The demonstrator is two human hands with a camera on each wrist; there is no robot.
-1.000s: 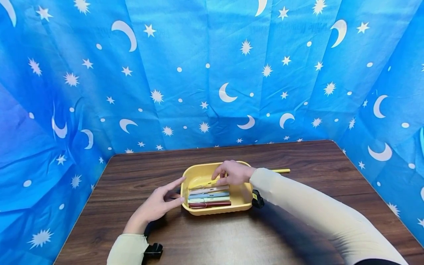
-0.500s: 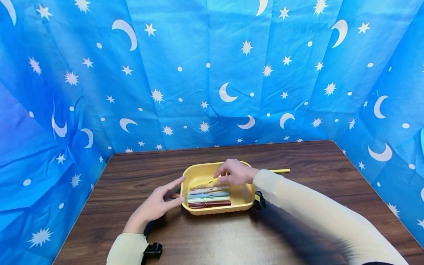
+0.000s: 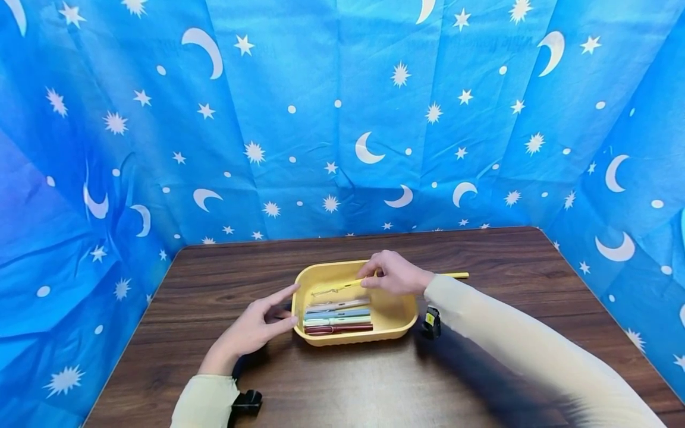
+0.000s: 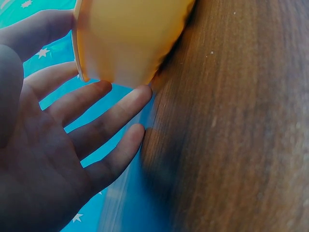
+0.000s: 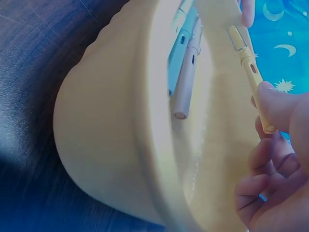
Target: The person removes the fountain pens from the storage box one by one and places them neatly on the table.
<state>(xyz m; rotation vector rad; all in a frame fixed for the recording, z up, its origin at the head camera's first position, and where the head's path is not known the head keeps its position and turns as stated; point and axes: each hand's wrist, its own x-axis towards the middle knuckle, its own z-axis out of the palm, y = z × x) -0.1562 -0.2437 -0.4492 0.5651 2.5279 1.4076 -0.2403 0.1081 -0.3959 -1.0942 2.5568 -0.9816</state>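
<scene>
A yellow plastic basket [image 3: 393, 312] stands on the table. My right hand [image 3: 396, 273] pinches a yellow pen [image 3: 350, 285] between thumb and fingers over the basket's back part. In the right wrist view the pen [image 5: 252, 72] shows a wire clip at its far end, with the thumb near its other end. My left hand [image 3: 254, 330] touches the basket's left rim with spread, nearly straight fingers; the left wrist view shows them along the basket wall [image 4: 120, 43]. Inside lie a dark red pen [image 3: 339, 329], a pale green pen [image 3: 337, 323], a blue pen [image 3: 338, 314] and a pale pinkish pen [image 3: 338, 305].
Behind my right wrist a thin yellow stick [image 3: 456, 275] lies on the table, partly hidden by the sleeve. The dark wooden table [image 3: 342, 386] ends at a blue curtain [image 3: 299, 131] with moons and stars, at the back and sides.
My right hand has moved up and to the right with the yellow pen, drawing it away from the other pens. The left hand stays at the rim.
</scene>
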